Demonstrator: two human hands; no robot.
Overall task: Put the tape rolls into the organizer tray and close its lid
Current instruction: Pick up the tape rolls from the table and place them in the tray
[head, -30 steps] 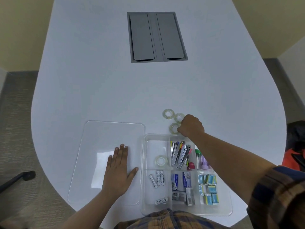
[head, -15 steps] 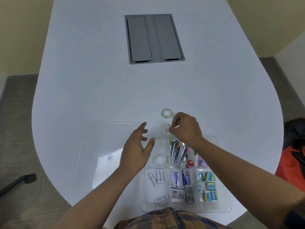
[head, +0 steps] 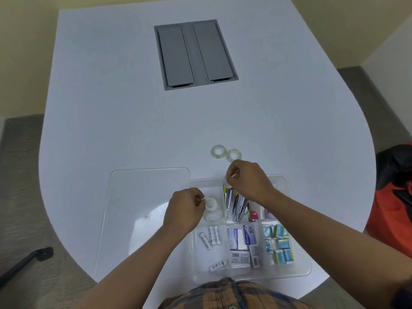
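The clear organizer tray (head: 299,237) sits at the table's near edge, and its clear lid (head: 133,192) lies flat to its left. My left hand (head: 185,211) pinches a clear tape roll (head: 211,202) over the tray's upper-left compartment. Another tape roll (head: 214,217) lies in that compartment just below it. My right hand (head: 247,181) hovers with curled fingers over the tray's far edge; something pale shows at its fingertips, but I cannot make out what. Two tape rolls (head: 219,151) (head: 233,155) lie side by side on the table just beyond the tray.
Staplers (head: 234,204), batteries (head: 210,238), and small staple boxes (head: 279,244) fill the tray's other compartments. A grey cable hatch (head: 196,54) is set into the white table (head: 133,119) farther back. An orange and black bag (head: 394,197) sits at the right.
My left hand left the lid, met my right hand and took a tape roll, then carried it down over the tray's upper-left compartment. Three loose rolls on the table became two.
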